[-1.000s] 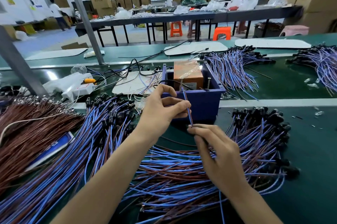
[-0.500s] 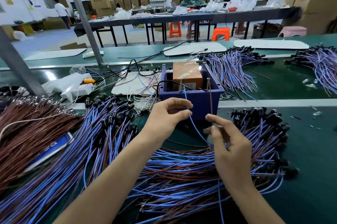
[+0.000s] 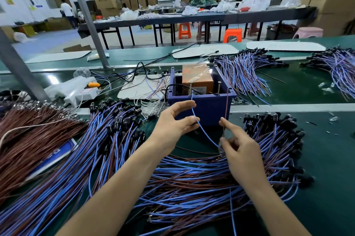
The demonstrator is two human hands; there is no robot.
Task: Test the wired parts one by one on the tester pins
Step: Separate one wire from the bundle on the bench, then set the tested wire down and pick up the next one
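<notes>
Two leads, one wired part. Thin blue lead (image 3: pixel 194 113): pinched between thumb and forefinger of left hand (image 3: pixel 172 126), rising to left metal pin (image 3: pixel 190 88) of purple plastic tester box (image 3: pixel 209 111), mid-worktop. Thin brown lead (image 3: pixel 226 109): pinched by right hand (image 3: pixel 244 155), tip near right metal pin (image 3: pixel 219 87); contact cannot be told. Advice: hold both bare tips steady on their pins together, leads apart.
</notes>
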